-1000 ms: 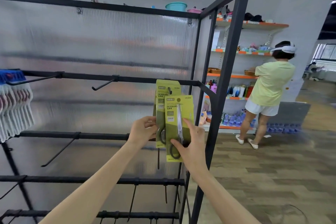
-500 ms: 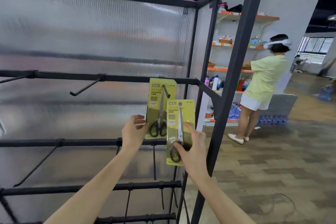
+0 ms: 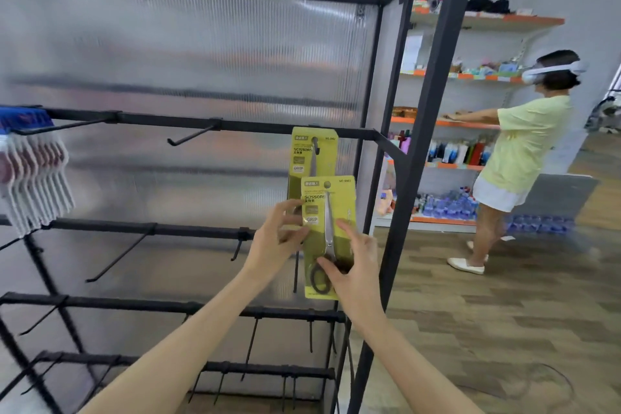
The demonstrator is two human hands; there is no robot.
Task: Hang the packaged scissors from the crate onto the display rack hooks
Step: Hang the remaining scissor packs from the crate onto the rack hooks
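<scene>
One yellow-green scissors pack [image 3: 312,156] hangs by its hole on the rightmost hook of the rack's upper bar [image 3: 235,126]. In front of it and lower, a second scissors pack [image 3: 327,212] is held off the hook. My right hand [image 3: 353,265] grips its lower part, thumb over the black handles. My left hand [image 3: 275,242] pinches its left edge near the middle. The crate is out of view.
The black display rack [image 3: 433,111] has several bare hooks on lower bars, such as a long hook [image 3: 193,137]. Blue-topped white packs [image 3: 33,175] hang at far left. To the right, a person [image 3: 517,158] stands at orange-edged shelves [image 3: 470,77] on a wood floor.
My left hand has let go of the hung pack and moved right onto the second pack's left edge. The second pack sits slightly higher, overlapping the hung one. The view shifted left.
</scene>
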